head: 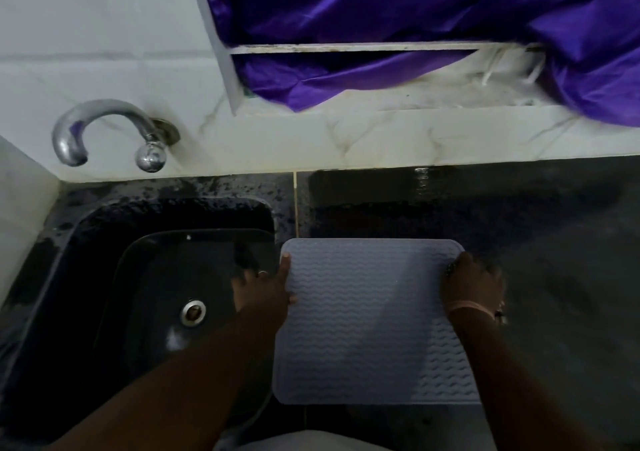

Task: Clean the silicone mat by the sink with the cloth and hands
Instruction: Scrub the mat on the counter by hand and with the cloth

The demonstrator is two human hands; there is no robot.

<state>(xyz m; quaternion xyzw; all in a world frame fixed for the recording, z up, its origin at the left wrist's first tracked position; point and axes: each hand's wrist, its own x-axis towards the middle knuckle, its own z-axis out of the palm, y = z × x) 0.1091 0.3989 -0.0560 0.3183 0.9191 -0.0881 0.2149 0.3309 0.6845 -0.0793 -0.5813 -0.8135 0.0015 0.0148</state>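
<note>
1. On the dark, wet stone counter (519, 242), just right of the sink, lies the pale grey, square silicone mat (367, 322) with rounded corners and a wavy ribbed surface. It lies flat, and its left edge reaches the sink's rim.
2. The left hand (263, 291) holds the mat's left edge near the far corner. The thumb lies on top of the mat and the other fingers spread out beyond the edge, over the sink; whether they curl under the mat cannot be told.
3. The right hand (471, 284) grips the mat's right edge near the far right corner, fingers curled over the edge. A thin light band sits at that wrist.
4. The black rectangular sink (104, 277) has a round metal drain (194, 312) in its floor, and its rim is speckled with water.
5. A curved chrome tap (104, 132) comes out of the white marbled wall tiles (311, 139) above the sink's far-left corner, its round knob hanging beside the spout.
6. Above the counter, a shiny purple cloth (415, 10) drapes over a white-framed window ledge, one fold hanging down past the sill at the right.
7. No cleaning cloth shows on the mat or in either hand.
</note>
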